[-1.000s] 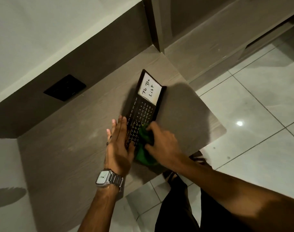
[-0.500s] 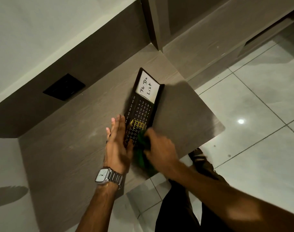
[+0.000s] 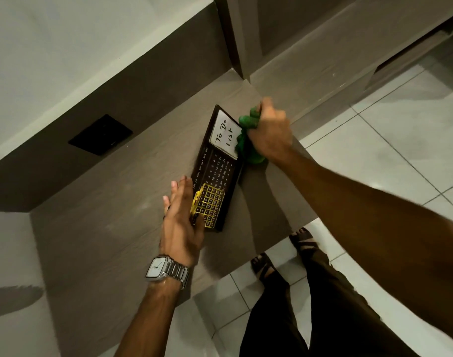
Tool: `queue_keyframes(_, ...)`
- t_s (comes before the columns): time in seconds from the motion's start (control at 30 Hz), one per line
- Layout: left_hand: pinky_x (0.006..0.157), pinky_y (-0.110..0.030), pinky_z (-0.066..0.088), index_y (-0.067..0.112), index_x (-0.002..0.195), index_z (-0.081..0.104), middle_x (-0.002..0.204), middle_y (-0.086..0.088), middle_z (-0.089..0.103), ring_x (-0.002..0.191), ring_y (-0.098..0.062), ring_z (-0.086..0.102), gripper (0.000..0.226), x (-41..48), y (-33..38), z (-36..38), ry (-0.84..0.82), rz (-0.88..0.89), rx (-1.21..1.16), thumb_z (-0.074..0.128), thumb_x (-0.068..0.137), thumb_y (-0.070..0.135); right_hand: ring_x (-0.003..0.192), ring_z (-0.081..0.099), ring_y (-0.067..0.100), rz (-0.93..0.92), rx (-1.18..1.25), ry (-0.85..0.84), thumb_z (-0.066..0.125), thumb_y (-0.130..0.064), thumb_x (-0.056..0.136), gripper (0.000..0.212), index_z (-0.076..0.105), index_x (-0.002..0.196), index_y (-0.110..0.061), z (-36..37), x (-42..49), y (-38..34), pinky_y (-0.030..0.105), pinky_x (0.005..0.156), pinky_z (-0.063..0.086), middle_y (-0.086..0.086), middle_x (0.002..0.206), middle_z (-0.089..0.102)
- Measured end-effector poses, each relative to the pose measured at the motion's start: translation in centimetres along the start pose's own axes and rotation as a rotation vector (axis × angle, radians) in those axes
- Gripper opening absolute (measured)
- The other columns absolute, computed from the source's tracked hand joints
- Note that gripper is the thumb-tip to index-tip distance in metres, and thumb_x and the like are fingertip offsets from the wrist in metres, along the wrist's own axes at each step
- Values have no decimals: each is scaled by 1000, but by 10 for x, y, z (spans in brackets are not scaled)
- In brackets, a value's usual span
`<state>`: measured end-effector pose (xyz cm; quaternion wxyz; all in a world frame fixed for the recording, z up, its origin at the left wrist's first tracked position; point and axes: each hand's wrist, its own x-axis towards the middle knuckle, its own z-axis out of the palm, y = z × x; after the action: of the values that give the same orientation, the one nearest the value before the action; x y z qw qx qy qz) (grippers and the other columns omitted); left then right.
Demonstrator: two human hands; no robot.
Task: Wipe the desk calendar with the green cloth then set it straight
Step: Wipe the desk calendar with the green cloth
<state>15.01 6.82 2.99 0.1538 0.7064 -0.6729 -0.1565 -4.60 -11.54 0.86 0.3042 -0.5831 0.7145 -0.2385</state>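
A long black desk calendar (image 3: 217, 168) lies slanted on the brown wooden desk (image 3: 112, 222). Its far end carries a white "To Do List" panel, its near end a yellow date frame. My left hand (image 3: 180, 220), fingers stretched flat, rests against the calendar's near left edge and covers part of the yellow frame. My right hand (image 3: 270, 134) is closed around a bunched green cloth (image 3: 248, 136), which presses on the far right edge of the white panel.
A black socket plate (image 3: 100, 134) sits in the dark back panel behind the desk. The desk's front edge runs just right of the calendar, with tiled floor (image 3: 390, 140) and my sandalled feet (image 3: 301, 239) below. A cabinet stands at the far right.
My right hand swept the green cloth from the calendar's near end up to the far end by the white panel, uncovering the yellow date frame. My left hand stayed on the near left edge.
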Motion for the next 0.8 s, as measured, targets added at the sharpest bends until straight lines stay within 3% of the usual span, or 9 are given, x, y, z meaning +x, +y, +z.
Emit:
queue_keyframes(0.07,120,-30,-1,18,152,12,159,-2,17,149,-18,8,96,0,-1,1,3,-2,-13,63,76,-10,96,65,27,-40,-15,-9,73,-10,79,49,48,120,-18,11,-36,4,41,75,59,9,112,63)
queue_keyframes(0.23,120,-34,-2,26,151,6,160,0,15,149,-17,6,99,0,-4,3,9,-13,-6,63,77,-8,89,68,14,-125,173,-407,72,-16,83,65,32,131,-32,29,-156,22,39,70,63,-2,115,64)
queue_keyframes(0.33,120,-30,-3,23,152,10,160,0,16,149,-14,5,99,1,-5,3,16,-16,-39,64,76,-9,92,66,7,31,390,-261,70,-20,86,60,41,139,-25,16,-142,24,36,77,61,-7,114,64)
queue_keyframes(0.4,120,-26,-3,21,152,12,160,-1,17,150,-13,6,99,0,-4,3,16,-21,-58,64,74,-11,92,66,10,0,428,-46,68,-24,89,47,50,132,-19,3,-122,19,39,78,60,-2,112,67)
queue_keyframes(0.47,120,-24,-3,19,152,13,159,-1,18,150,-15,8,99,1,-3,2,15,-11,-77,65,73,-13,107,63,17,-94,464,37,67,-13,88,48,48,132,-17,1,-115,8,44,88,58,3,124,63)
queue_keyframes(0.57,122,-37,3,22,151,11,159,2,17,149,-14,8,104,2,-2,2,8,-2,-79,67,71,-14,136,42,25,-228,288,-137,64,7,79,69,43,137,-22,23,-138,-3,44,109,40,5,152,39)
queue_keyframes(0.63,122,-45,7,39,150,9,158,21,8,147,-1,0,116,0,-2,1,-18,-64,-115,72,67,-13,146,16,25,-353,109,-299,65,10,77,73,44,140,-20,41,-166,1,50,116,27,2,159,27)
queue_keyframes(0.7,120,-47,8,49,147,4,153,37,-3,141,13,-8,126,-2,-3,0,-39,-97,-125,75,63,-12,144,4,22,-496,92,-362,69,9,74,72,49,138,-18,44,-177,14,56,114,18,1,158,29)
queue_keyframes(0.8,123,-36,2,33,149,6,160,10,11,149,-8,4,112,-1,-4,1,-15,-14,-62,68,69,-15,143,20,33,-564,24,-191,70,17,66,70,58,130,-11,32,-137,21,59,110,29,9,149,45)
